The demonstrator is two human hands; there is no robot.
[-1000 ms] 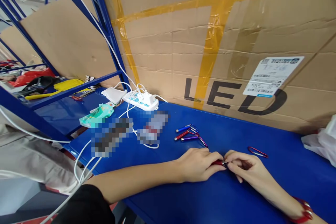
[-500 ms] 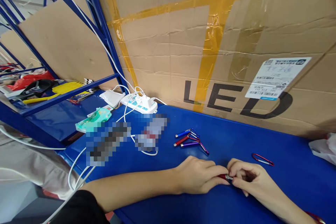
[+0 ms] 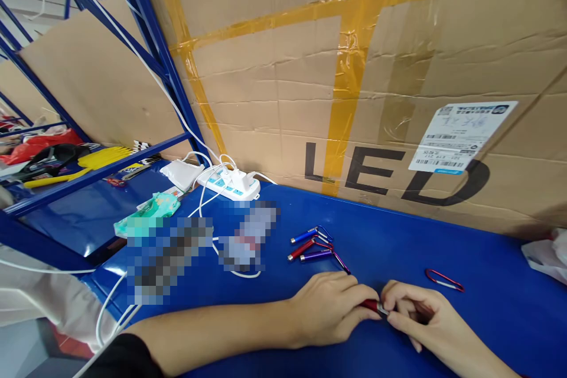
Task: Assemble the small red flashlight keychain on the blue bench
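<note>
Just above the blue tabletop, my left hand point(image 3: 328, 310) is closed round a small red keychain flashlight point(image 3: 370, 305), most of it hidden by the fingers. My right hand point(image 3: 419, 310) pinches the silvery end of it; the exact part between those fingertips is too small to make out. Beyond the left hand lie a blue point(image 3: 303, 236), a red point(image 3: 301, 250) and a purple keychain flashlight point(image 3: 316, 255), each with a carabiner attached. A loose red carabiner point(image 3: 444, 280) lies to the right of my right hand.
A white power strip point(image 3: 230, 183) with cables stands at the back left, near a green packet point(image 3: 155, 209). Two blurred-out items lie in front of it. A large cardboard box point(image 3: 274, 100) walls off the back. White plastic point(image 3: 549, 254) sits at the right edge.
The view has shifted slightly, so the tabletop things appear a little lower. Both hands keep hold of the red flashlight, with slightly more of its red body showing.
</note>
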